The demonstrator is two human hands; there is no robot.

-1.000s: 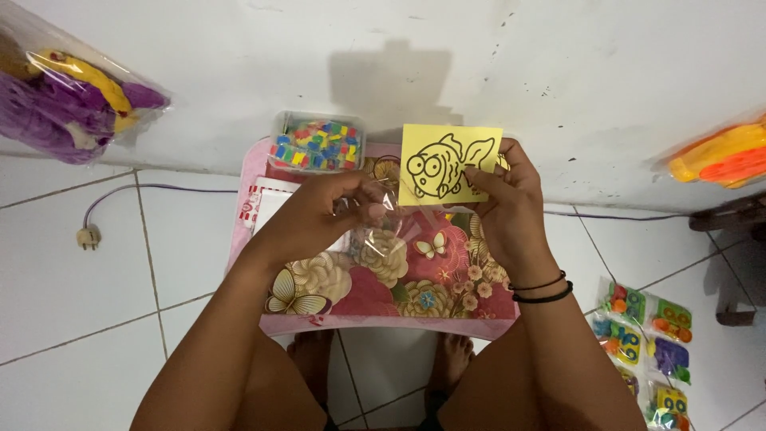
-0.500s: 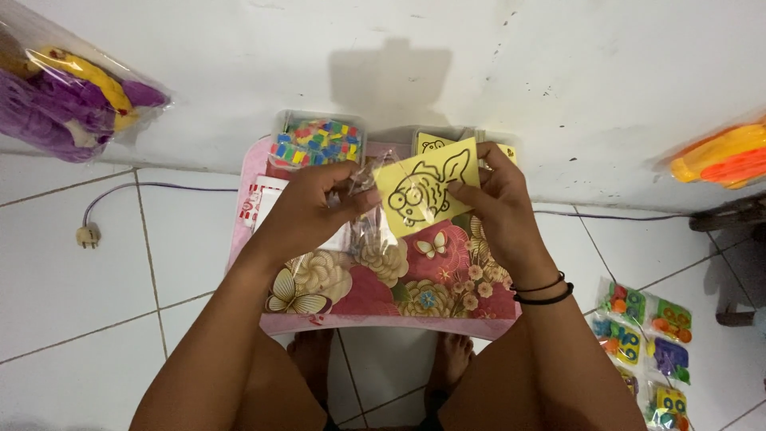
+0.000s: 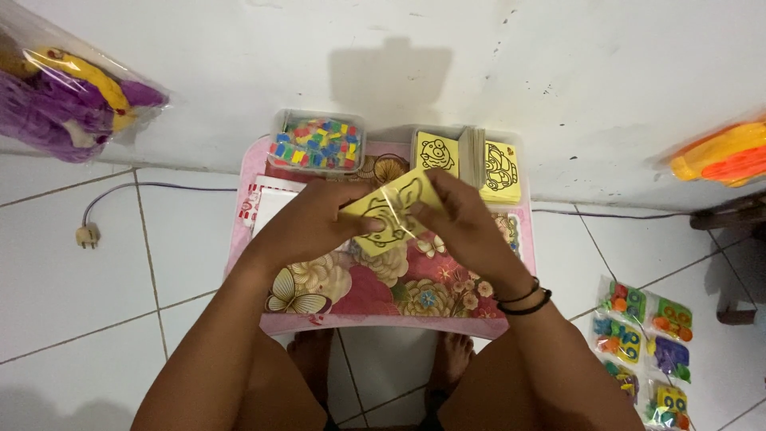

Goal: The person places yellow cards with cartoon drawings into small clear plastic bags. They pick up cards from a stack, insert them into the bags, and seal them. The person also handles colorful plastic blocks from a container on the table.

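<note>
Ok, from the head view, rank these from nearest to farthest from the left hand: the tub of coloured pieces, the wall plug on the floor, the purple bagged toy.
1. Tub of coloured pieces: just beyond the left hand, at the table's back edge.
2. Wall plug: on the floor tiles, off to the left.
3. Purple bagged toy: far upper left, against the wall.

I count two hands of mine — left hand (image 3: 307, 223) and right hand (image 3: 463, 227) — on one yellow card (image 3: 391, 215). One pink table (image 3: 375, 307), one tub of coloured tiles (image 3: 317, 144), two more yellow cards standing in a box — one (image 3: 437, 154), another (image 3: 501, 172) — and two black wristbands (image 3: 523, 299)
</note>
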